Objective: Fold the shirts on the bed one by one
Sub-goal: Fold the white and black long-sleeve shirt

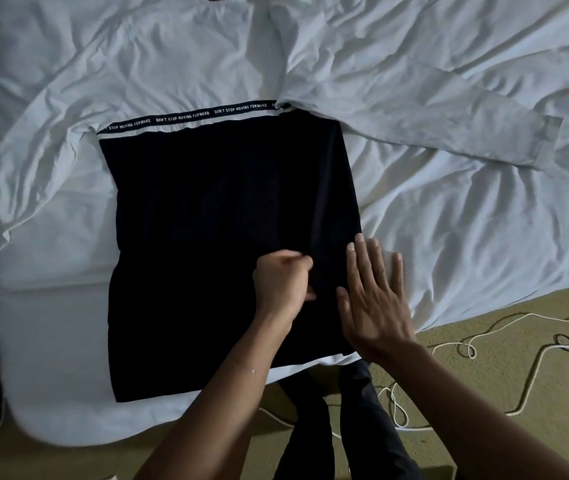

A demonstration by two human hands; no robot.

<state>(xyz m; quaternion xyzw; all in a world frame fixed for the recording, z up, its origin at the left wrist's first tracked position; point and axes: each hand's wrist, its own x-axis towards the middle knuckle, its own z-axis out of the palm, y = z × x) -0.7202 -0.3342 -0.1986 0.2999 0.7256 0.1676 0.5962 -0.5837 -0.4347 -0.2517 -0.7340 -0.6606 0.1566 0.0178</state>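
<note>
**Shirt spread on the bed, both hands at its right side**

The shirt (pixel 227 202) lies flat on the rumpled white sheet (pixel 466 220), black half toward you, its white sleeves out sideways. Your left hand (pixel 283 282) pinches a ridge of black cloth in curled fingers. Your right hand (pixel 373 299) lies flat beside it, fingers straight and slightly spread. White cords (pixel 532 375) trail over the olive floor (pixel 483 393). The collar is cut off at the top, and the dark strip at left is unreadable

Left hand (pixel 283 282) & right hand (pixel 373 306) bare, forearms bare to frame edge. Small white speck (pixel 252 372) on L forearm. Dark plain trousers (pixel 310 441) on both legs, approx black. Feet hidden.
</note>
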